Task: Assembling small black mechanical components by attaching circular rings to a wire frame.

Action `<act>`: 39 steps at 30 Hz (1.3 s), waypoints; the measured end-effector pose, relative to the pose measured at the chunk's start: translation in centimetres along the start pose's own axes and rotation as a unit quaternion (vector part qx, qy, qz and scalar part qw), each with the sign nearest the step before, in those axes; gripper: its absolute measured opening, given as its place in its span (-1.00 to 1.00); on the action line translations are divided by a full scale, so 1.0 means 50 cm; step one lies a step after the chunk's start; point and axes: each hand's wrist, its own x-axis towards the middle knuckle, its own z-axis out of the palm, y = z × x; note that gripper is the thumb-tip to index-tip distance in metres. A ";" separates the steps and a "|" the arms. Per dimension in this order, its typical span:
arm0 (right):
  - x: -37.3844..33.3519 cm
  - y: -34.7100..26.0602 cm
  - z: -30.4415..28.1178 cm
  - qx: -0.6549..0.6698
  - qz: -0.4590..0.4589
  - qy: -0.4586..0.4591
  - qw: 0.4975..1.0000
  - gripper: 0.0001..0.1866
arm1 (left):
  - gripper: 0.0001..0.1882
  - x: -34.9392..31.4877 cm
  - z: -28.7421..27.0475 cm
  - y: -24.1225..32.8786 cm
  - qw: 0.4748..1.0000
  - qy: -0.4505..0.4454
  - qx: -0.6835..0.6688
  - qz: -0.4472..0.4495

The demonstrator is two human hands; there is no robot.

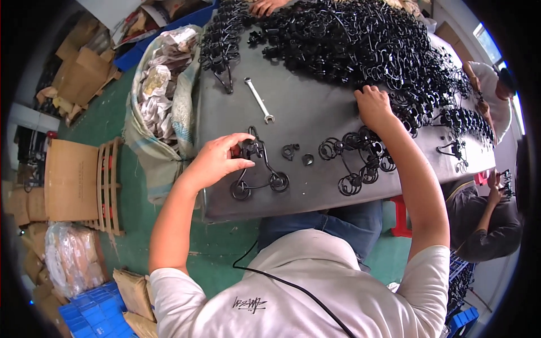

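My left hand [216,160] is closed round the upper part of a black bent-wire bracket [260,167]. Two coiled rings at the bracket's lower end rest on the grey table [225,205]. Beside it lie a small black clamp [289,151] and a small black cap [307,160]. My right hand [374,108] reaches to the near edge of a big heap of black wire parts [349,42]. Its fingers are bent, and what they grip, if anything, is hidden. Below that hand sits a cluster of coiled black parts [355,158].
A silver wrench [260,100] lies left of centre, near a row of black brackets [220,42]. A woven sack [186,112] of crumpled paper stands against the table's left edge. Another person's hand [266,7] is at the far edge; people work on the right [487,219].
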 end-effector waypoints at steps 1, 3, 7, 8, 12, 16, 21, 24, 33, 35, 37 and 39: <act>-0.003 -0.013 -0.012 -0.029 0.001 0.051 0.998 -0.73 | -0.47 0.006 0.001 0.002 1.000 -0.001 0.002 -0.001; -0.014 -0.063 -0.048 0.009 -0.042 0.163 0.986 -0.77 | -0.47 0.006 0.002 0.000 1.000 0.000 -0.012 0.012; -0.060 -0.248 -0.121 0.180 -0.277 0.025 0.944 -0.71 | -0.45 -0.001 0.000 -0.011 1.000 -0.002 -0.011 0.004; -0.071 -0.287 -0.138 0.085 -0.317 -0.021 0.944 -0.72 | -0.45 -0.001 -0.001 -0.014 1.000 -0.002 -0.008 0.000; -0.093 -0.354 -0.116 0.031 -0.311 -0.076 0.947 -0.69 | -0.44 0.007 0.008 -0.025 1.000 0.007 -0.018 0.007; -0.097 -0.367 -0.088 0.098 -0.224 -0.061 0.968 -0.68 | -0.45 0.007 0.010 -0.023 0.999 0.011 -0.023 0.027; -0.073 -0.354 -0.107 0.128 -0.174 -0.139 0.966 -0.65 | -0.45 0.002 0.004 -0.031 0.999 0.010 -0.033 0.041; -0.063 -0.322 -0.128 0.562 0.005 -0.112 0.819 -0.67 | -0.45 0.001 0.001 -0.030 0.998 0.001 -0.047 0.034; -0.067 -0.357 -0.110 0.750 0.079 -0.227 0.616 -0.75 | -0.42 0.006 0.005 -0.038 0.997 -0.013 -0.065 0.044; -0.067 -0.364 -0.121 0.741 0.086 -0.218 0.630 -0.76 | -0.40 0.006 0.004 -0.038 0.997 -0.009 -0.067 0.049; -0.070 -0.370 -0.137 0.702 0.099 -0.218 0.671 -0.80 | -0.40 0.005 0.004 -0.042 0.998 -0.007 -0.049 0.047; -0.065 -0.375 -0.138 0.683 0.091 -0.218 0.691 -0.82 | -0.39 0.006 0.003 -0.042 0.998 -0.004 -0.032 0.046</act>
